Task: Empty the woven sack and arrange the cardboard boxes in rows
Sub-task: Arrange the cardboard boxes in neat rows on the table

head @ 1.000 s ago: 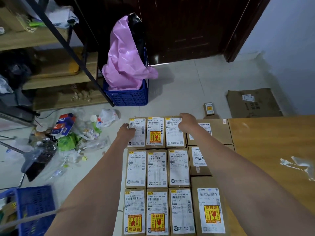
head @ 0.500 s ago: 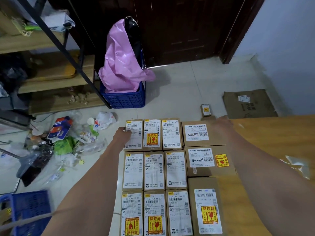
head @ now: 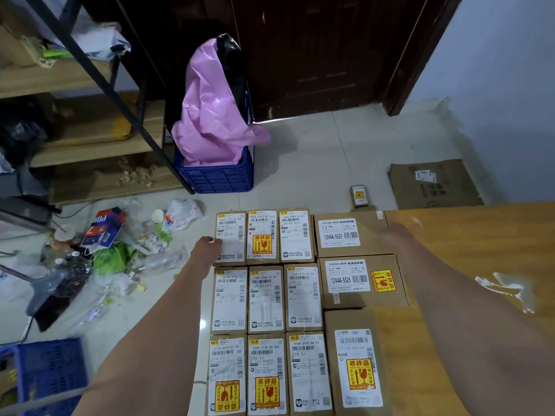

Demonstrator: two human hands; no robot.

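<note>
My left hand [head: 207, 247] presses the top-left box [head: 230, 237] to square the rows; right hand [head: 396, 235] blurred, grip unclear.

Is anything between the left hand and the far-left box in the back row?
No. The left hand already touches the left edge of that box, with nothing between them. The floor litter lies further left, clear of it.

Room held a pale tiled floor [head: 330, 151], dark wooden door [head: 315, 55] at twelve o'clock, blue-white wall [head: 495, 70] at two, wooden shelving [head: 75, 130] at ten.
</note>
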